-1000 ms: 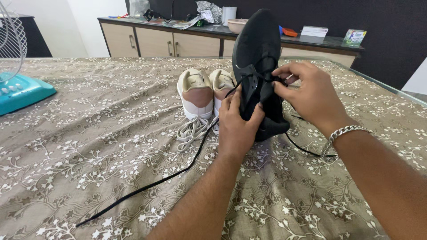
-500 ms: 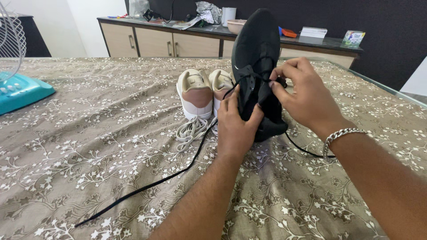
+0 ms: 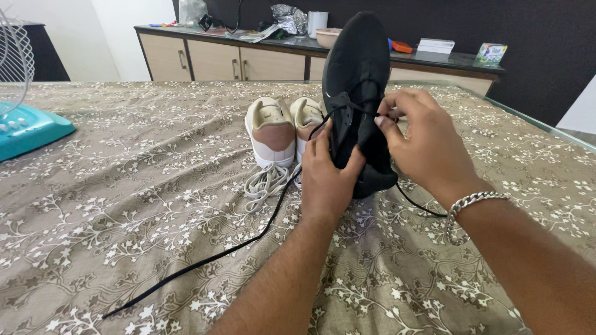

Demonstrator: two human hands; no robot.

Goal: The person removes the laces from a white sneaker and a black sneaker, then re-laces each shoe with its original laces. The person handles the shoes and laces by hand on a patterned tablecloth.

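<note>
— So where do you stand?
— Mid-lacing. Your left hand [image 3: 326, 180] is wrapped around the black shoe [image 3: 359, 99], upright at centre frame; your right hand [image 3: 422, 139] pinches the black lace [image 3: 205, 260] at the eyelets.
— Next?
— Probably pulling slack from the lower left.

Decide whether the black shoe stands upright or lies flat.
Upright: the black shoe stands toe-up, heel on the bedspread, steadied by the left hand.

Small green-blue box [image 3: 492, 52], flat white box [image 3: 436, 45] on dark counter [image 3: 462, 60], far right.
</note>
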